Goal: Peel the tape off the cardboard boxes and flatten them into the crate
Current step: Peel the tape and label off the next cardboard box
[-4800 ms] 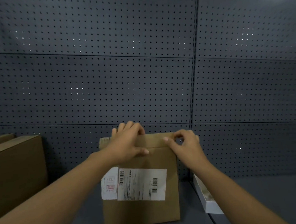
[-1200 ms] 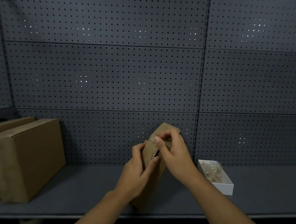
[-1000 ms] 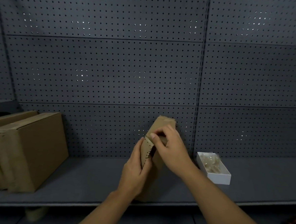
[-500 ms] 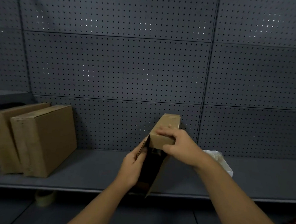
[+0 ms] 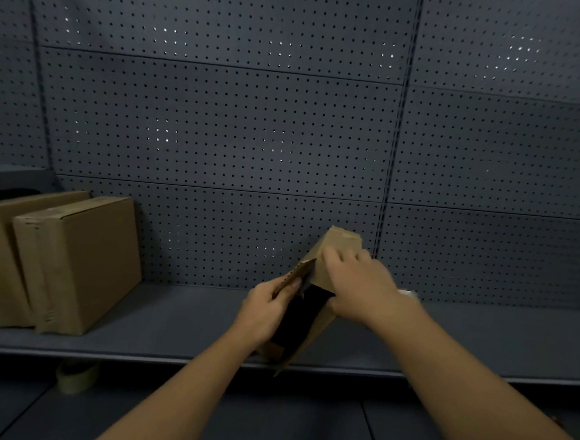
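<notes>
Plainly the opening step is in hand: in the head view a slim cardboard box [image 5: 325,291] stands on end at the front of the grey shelf [image 5: 178,322], its near end agape and dark inside, between the two hands. The left hand [image 5: 265,312] pinches the loose serrated flap [image 5: 293,275] at the box's left edge, while the right hand [image 5: 363,286] curls over the upper right side — blurred, so finger detail is unclear. Next, I judge, the walls need pressing flat; two more taped boxes [image 5: 72,263] wait well apart at left, and no crate shows.

Two boxes [image 5: 55,262] left on shelf [image 5: 178,318]
</notes>
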